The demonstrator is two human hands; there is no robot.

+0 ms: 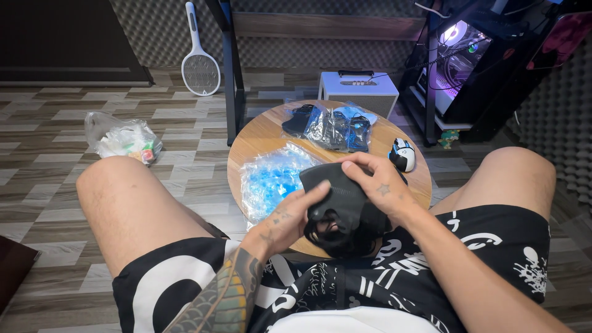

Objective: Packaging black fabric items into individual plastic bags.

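Note:
Both hands hold a black fabric face mask (336, 206) over the near edge of a small round wooden table (262, 139). My left hand (283, 219) grips its left side with the thumb on top. My right hand (376, 185) pinches its upper right edge. Black ear loops hang below the mask toward my lap. A pile of clear plastic wrappers with blue inside (271, 176) lies on the table just left of the mask. At the table's far side lies a heap of wrapped black masks (333, 126).
A white and black computer mouse (402, 154) sits on the table's right edge. On the tiled floor lie a plastic bag of rubbish (123, 139), an electric swatter (198, 68) by a dark table leg, a white speaker box (357, 89) and a lit computer case (459, 58).

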